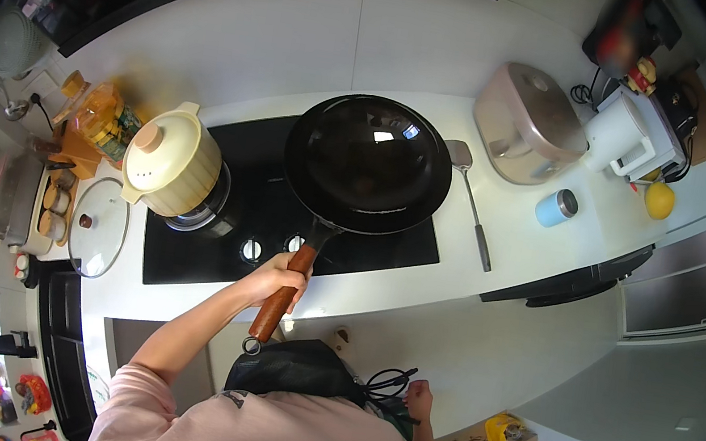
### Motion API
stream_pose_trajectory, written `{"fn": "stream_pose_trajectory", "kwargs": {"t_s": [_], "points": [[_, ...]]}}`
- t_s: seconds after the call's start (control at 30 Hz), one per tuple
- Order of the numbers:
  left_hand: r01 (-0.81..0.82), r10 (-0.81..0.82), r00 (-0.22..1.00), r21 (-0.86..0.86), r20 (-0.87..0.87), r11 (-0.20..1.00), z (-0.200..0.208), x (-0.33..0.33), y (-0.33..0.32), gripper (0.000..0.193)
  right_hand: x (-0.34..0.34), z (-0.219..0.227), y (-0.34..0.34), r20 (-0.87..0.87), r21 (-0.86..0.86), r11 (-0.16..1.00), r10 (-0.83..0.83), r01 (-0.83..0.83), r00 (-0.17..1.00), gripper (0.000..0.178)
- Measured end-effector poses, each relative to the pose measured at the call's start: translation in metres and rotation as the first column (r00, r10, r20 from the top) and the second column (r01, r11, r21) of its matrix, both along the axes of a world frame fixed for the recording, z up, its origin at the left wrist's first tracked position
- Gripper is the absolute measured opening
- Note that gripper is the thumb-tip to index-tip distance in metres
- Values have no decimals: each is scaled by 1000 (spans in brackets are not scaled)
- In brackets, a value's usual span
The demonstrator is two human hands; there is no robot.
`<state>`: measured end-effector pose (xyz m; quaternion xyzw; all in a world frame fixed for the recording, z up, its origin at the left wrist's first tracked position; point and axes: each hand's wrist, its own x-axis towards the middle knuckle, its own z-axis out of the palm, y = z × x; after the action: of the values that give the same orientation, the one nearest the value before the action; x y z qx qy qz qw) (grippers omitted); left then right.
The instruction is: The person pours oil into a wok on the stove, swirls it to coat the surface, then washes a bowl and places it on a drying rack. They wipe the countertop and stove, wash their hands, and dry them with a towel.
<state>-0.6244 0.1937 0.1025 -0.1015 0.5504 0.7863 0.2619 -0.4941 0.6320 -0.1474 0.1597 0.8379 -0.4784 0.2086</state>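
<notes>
Over the black glass cooktop (247,138), the round black wok (368,167) is showing its glossy hollow while my left hand (279,281) is wrapping snugly around its reddish-brown wooden handle (270,313), likely because wood is sparing me heat. My right hand (418,399) is curling low; I cannot tell whether it's holding anything. Rightward, the rim is crowding the long grey spatula (482,246); leftward, a wider gap is separating it from the cream lidded pot (171,168).

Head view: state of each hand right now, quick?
Left hand: closed, holding the brown handle of the wok.
Right hand: low at the person's side; open or closed cannot be told.
</notes>
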Motion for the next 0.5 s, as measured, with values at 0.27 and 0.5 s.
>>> {"fn": "stream_pose_trajectory", "kwargs": {"t_s": [0.27,0.5], "points": [[-24,24,1000,6,-6,1000,-25,-12,11,25,1,3,16,-43,2,998,-55,55,998,5],[-73,73,997,0,-2,997,-30,-21,16,24,-5,19,10,33,-37,993,-113,114,993,7]]}}
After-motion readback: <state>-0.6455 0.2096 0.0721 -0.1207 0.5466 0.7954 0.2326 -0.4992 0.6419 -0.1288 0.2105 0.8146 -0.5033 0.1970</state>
